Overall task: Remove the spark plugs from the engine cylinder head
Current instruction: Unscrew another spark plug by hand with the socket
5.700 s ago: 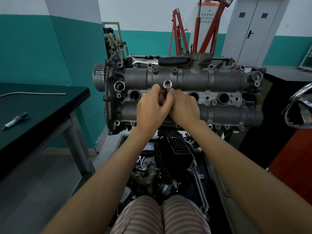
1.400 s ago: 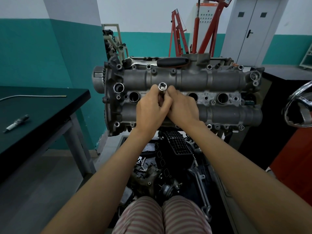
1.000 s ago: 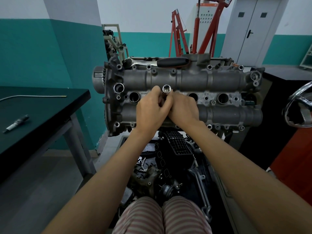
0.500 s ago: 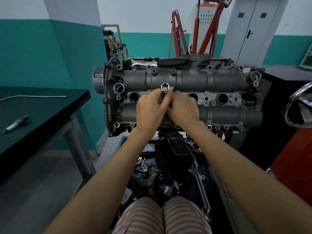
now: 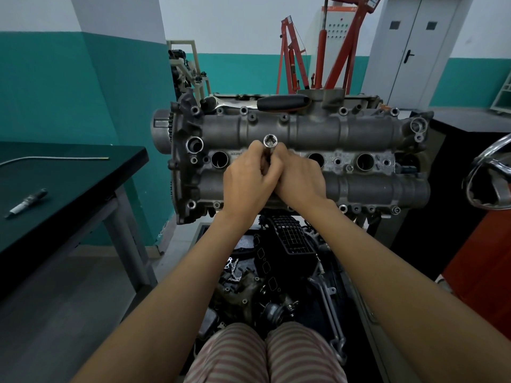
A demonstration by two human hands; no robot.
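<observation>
- Here, one engine cylinder head (image 5: 359,189) on a stand, cast grey metal, rough and grimy, two long rounded humps running side to side with a flat strip between them.
- Plug wells counted along that strip: three open round holes in view, one left of the hands (image 5: 219,159) and two to the right; the hands sit over the spot between.
- One socket tube (image 5: 269,145), bright polished steel, standing up out of the head between the hands, its hollow hex mouth facing up. No plug visible inside it; cannot tell what is below.
- Left hand (image 5: 249,183): back of hand up, fingers curled round the tube's lower part from the left, thumb at its side.
- Right hand (image 5: 300,179): mirrors it, fingers wrapped on the tube from the right, knuckles touching the left hand. Both forearms bare, reaching straight forward.
- One spark plug (image 5: 26,203) lying loose on the dark table (image 5: 83,189) to the left, white insulator, dark metal body, well apart from the engine.
- One thin bent metal rod (image 5: 55,158) farther back on the same table.
- One ratchet (image 5: 282,102) with black handle lying along the head's far edge.
- Red hoist frame (image 5: 323,51) behind.
</observation>
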